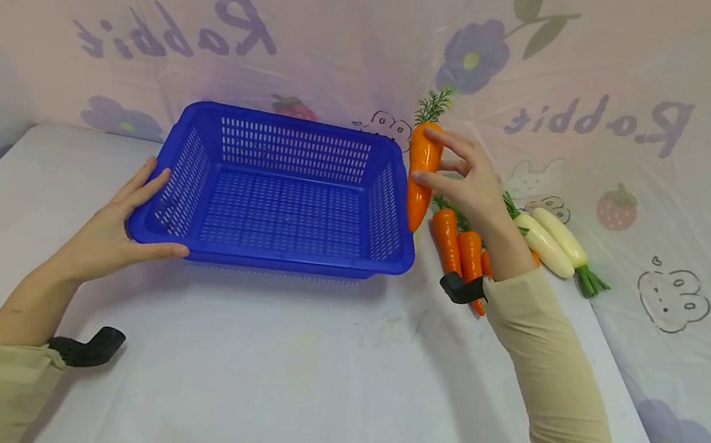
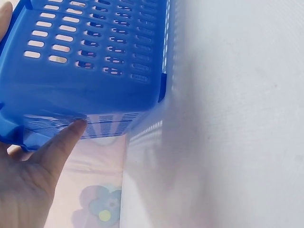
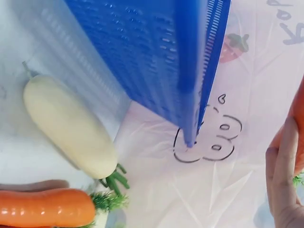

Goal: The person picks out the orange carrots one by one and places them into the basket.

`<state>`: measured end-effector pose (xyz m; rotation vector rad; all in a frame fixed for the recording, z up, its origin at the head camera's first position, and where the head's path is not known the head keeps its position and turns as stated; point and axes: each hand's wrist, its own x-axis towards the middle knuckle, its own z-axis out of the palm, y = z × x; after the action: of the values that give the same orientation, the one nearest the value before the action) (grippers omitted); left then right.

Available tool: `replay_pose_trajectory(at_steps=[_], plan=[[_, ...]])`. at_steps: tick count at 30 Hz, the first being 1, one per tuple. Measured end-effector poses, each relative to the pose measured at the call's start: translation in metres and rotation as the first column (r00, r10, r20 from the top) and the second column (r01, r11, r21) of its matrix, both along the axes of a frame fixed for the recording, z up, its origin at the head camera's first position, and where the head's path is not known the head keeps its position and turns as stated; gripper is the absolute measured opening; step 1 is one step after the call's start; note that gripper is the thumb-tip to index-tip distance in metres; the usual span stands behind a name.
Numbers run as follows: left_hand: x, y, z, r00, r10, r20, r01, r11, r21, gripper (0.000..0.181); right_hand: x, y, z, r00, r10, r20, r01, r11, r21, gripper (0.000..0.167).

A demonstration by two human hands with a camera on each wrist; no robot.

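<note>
An orange carrot (image 1: pixel 425 163) with a feathery green top stands nearly upright, tip down, at the right rim of the blue plastic basket (image 1: pixel 271 258). My right hand (image 1: pixel 465 177) pinches that carrot between thumb and fingers; part of it shows at the right edge of the right wrist view. At the basket's front left corner, my left hand (image 1: pixel 118 221) holds the rim, its thumb along the front and the other fingers at the left side. In the left wrist view, the thumb (image 2: pixel 64 145) touches the basket's outer wall. No vegetables show inside the basket.
Several carrots (image 1: pixel 446 238) lie right of the basket, partly hidden by my right arm. Beyond them are white radishes (image 1: pixel 561 236) with green tops. Another radish (image 3: pixel 69 126) lies beside the basket in the right wrist view. A printed cloth (image 1: pixel 361 19) hangs behind the white table (image 1: pixel 272 380).
</note>
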<state>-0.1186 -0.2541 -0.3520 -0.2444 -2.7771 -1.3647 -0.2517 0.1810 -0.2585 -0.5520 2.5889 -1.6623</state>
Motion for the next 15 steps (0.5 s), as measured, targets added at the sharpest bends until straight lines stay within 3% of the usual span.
replay_pose_trajectory(at_steps=[6,15], plan=[[0.001,0.004,0.003,0.998,0.014,0.053,-0.015,1.000,0.021,0.108,-0.002,-0.016,0.004,0.999,0.040,-0.019,-0.040,0.999,-0.010,0.060],[0.002,0.014,0.010,0.996,0.050,0.078,-0.045,0.997,-0.063,0.117,-0.005,-0.039,0.007,0.998,0.069,0.009,-0.069,0.998,-0.004,0.061]])
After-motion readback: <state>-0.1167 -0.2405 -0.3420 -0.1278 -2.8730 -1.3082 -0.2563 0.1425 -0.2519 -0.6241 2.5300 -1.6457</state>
